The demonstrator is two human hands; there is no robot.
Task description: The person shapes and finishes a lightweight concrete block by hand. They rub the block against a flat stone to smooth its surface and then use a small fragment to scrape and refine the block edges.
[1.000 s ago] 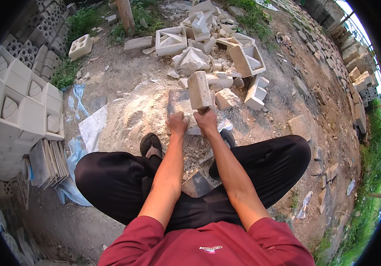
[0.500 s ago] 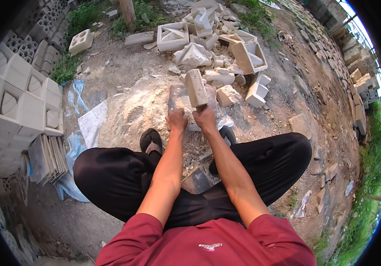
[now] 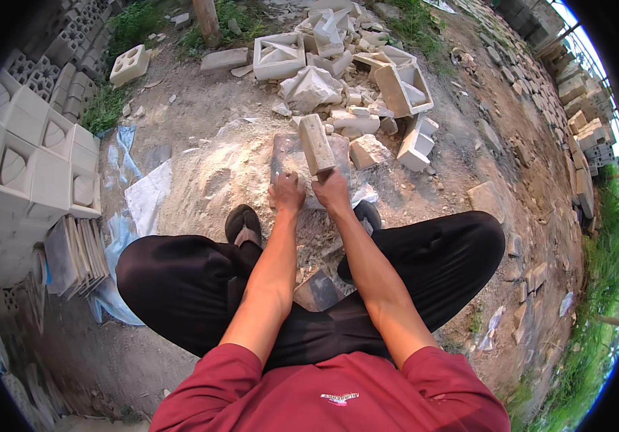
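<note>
My right hand is wrapped round the short dark grip of a mallet with a long, pale, dusty block head. The mallet head is raised above a flat grey slab on the ground between my feet. My left hand is at the slab's near left part, its fingers curled down. What those fingers hold, if anything, is hidden. Pale crumbs and powder cover the ground left of the slab.
A heap of broken pale blocks lies just beyond the slab. Hollow square blocks are stacked at the left, with thin boards leaning below them. My shoes flank the slab. White sheeting lies at left.
Both hands and the mallet keep nearly the same place. The whole view has shifted very slightly; nothing has been taken up or let go.
</note>
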